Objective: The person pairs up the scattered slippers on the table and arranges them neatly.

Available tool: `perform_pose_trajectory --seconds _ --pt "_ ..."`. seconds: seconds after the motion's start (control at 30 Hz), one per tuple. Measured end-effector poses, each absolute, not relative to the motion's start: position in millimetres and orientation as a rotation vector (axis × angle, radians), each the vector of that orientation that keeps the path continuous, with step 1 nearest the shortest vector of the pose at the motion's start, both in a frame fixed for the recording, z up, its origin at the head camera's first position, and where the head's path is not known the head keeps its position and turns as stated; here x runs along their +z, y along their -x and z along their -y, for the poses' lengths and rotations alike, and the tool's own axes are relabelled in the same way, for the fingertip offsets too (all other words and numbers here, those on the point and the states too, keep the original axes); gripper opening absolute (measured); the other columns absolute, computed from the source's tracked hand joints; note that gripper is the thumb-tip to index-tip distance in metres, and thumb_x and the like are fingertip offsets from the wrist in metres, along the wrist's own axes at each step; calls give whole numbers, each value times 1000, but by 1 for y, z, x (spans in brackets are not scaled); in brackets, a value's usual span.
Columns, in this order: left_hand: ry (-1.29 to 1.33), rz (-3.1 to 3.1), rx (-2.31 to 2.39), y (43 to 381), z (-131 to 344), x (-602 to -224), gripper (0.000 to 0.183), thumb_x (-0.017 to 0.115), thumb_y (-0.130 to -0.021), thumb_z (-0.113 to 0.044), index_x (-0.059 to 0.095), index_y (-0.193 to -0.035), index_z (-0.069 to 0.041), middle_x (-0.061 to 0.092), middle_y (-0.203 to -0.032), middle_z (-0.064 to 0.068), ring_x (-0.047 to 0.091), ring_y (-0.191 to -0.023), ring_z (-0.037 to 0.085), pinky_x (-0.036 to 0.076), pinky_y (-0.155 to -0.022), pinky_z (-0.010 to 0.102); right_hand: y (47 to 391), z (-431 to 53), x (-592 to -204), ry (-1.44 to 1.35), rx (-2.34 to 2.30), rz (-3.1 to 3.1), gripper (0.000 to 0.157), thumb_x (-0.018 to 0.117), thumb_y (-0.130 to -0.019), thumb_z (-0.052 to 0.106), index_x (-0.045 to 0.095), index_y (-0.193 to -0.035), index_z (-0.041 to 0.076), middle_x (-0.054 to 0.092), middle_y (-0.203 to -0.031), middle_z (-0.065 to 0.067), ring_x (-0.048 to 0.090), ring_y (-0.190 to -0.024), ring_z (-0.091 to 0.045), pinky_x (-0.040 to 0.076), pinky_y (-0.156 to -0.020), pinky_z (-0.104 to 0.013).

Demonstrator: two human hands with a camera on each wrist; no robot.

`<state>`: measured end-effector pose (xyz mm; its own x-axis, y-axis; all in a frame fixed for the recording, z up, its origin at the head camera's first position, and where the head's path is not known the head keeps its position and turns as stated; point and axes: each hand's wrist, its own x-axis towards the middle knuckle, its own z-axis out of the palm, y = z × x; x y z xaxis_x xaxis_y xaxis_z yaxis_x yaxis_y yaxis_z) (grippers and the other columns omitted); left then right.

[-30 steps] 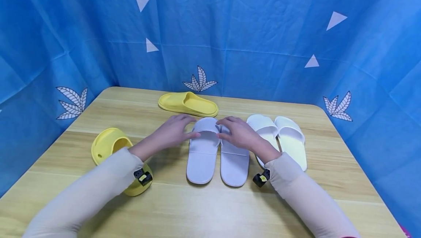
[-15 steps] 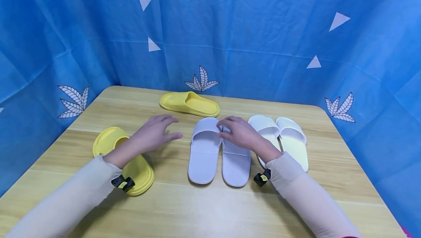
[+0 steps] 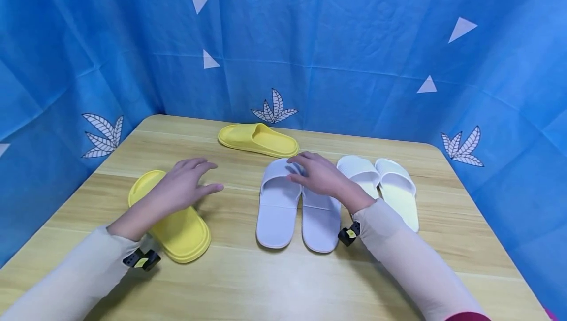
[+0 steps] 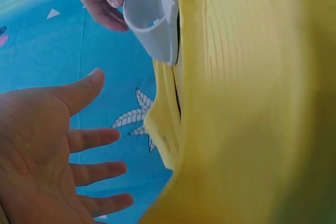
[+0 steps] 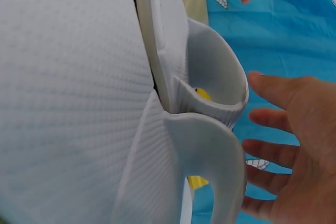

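My left hand (image 3: 181,185) hovers over the toe end of a yellow slipper (image 3: 183,235) on the left of the table. Its fingers spread loosely with nothing in them, as the left wrist view also shows. Two pale lilac slippers stand side by side in the middle, the left one (image 3: 276,222) beside the right one (image 3: 322,227). Over the straps of that pair is my right hand (image 3: 320,176), hiding part of the right slipper. In the right wrist view its fingers (image 5: 270,153) are relaxed near a strap (image 5: 218,140); whether they touch it I cannot tell.
Another yellow slipper (image 3: 274,141) lies sideways at the back edge of the wooden table (image 3: 248,286). A white pair, with its right slipper (image 3: 400,203) partly beside my forearm, stands at the right. Blue curtain (image 3: 354,25) surrounds the back and sides.
My left hand has moved left, away from the lilac pair, to above the yellow slipper. My right hand has stayed over the lilac pair, shifting only slightly. The slippers have kept their places.
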<state>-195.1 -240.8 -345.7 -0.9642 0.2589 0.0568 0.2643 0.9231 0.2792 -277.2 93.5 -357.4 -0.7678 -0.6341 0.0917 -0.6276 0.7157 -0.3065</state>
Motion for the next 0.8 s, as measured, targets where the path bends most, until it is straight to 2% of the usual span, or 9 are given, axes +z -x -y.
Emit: perform_pose_trajectory --seconds 0.17,0.43,0.67,0.8 --pt "422 3059 -476 188 255 -348 66 60 -94 -50 51 -138 -1 42 -143 29 32 -131 53 26 -106 67 280 -84 -353 1031 -489 -2890 52 58 -96 48 56 -138 17 52 -139 -9 48 -128 -30 39 -106 -45" --pt "377 3093 -492 180 275 -351 69 58 -93 -55 52 -138 -2 41 -143 30 29 -131 54 23 -106 68 284 -69 -344 989 -511 -2887 54 57 -96 49 52 -140 18 50 -140 -8 47 -129 -29 38 -107 -44" --pt "341 3121 -481 175 287 -356 71 62 -92 -53 52 -138 0 40 -142 33 32 -128 57 26 -103 70 293 -56 -342 992 -514 -2869 51 59 -97 43 52 -140 17 49 -142 -9 45 -131 -29 36 -109 -42" --pt "332 3130 -470 170 291 -360 70 63 -91 -52 52 -137 0 39 -141 34 33 -126 58 27 -102 71 299 -48 -341 963 -494 -2870 53 59 -97 45 50 -142 19 46 -145 -10 43 -133 -30 35 -110 -44"
